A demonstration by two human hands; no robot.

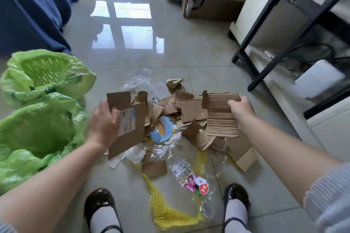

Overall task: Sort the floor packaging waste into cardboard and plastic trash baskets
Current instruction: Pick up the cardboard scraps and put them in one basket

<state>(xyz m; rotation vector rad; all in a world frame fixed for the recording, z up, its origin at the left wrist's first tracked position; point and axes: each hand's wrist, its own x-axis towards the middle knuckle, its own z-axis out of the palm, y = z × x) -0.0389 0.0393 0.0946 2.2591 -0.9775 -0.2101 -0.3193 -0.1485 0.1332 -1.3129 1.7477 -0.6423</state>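
Observation:
My left hand (pixel 103 122) grips a flat brown cardboard piece with a white label (pixel 128 123), lifted above the floor beside the near basket. My right hand (pixel 241 111) grips a torn strip of corrugated cardboard (pixel 220 114) over the pile. Below lies a heap of cardboard scraps (pixel 181 108) mixed with clear plastic wrap (pixel 140 83). A printed clear plastic bag (pixel 189 176) and yellow foam netting (pixel 166 212) lie near my shoes. At the left stand two baskets lined with green bags, one near (pixel 40 126) and one far (pixel 45 70).
A blue bedcover (pixel 32 5) hangs at the upper left. A black metal shelf frame (pixel 274 30) with white boxes stands on the right. Open cardboard boxes (pixel 212 4) sit at the back. My two black shoes (pixel 100 206) stand on the tiled floor.

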